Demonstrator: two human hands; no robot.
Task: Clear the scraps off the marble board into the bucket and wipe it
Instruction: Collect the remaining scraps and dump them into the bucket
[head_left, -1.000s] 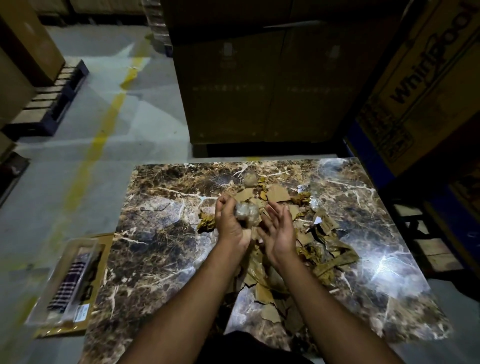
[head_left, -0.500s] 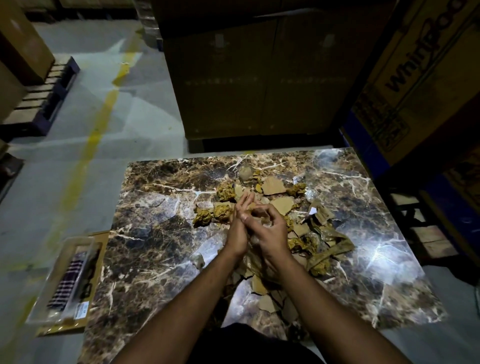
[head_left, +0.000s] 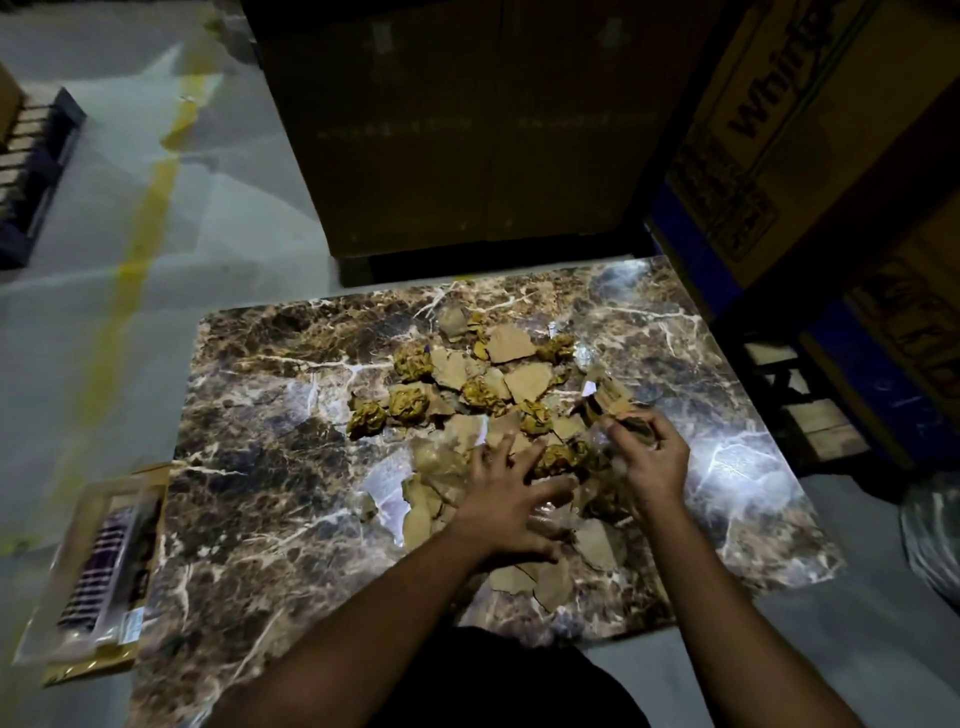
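Head view: left hand (head_left: 501, 499) is lying spread, fingers straight, pressing scraps (head_left: 483, 384) mid marble board (head_left: 249, 493). Right hand (head_left: 649, 460) is pinching a crumpled piece toward the right edge. Pile's long axis is running near edge to far edge. Risk: a sweep is likely scattering light flat bits off the near edge. Bucket isn't clearly showing.

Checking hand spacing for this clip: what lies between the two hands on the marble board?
In the head view, a crumpled yellow wad and clear plastic wrap lie between the left hand and right hand.
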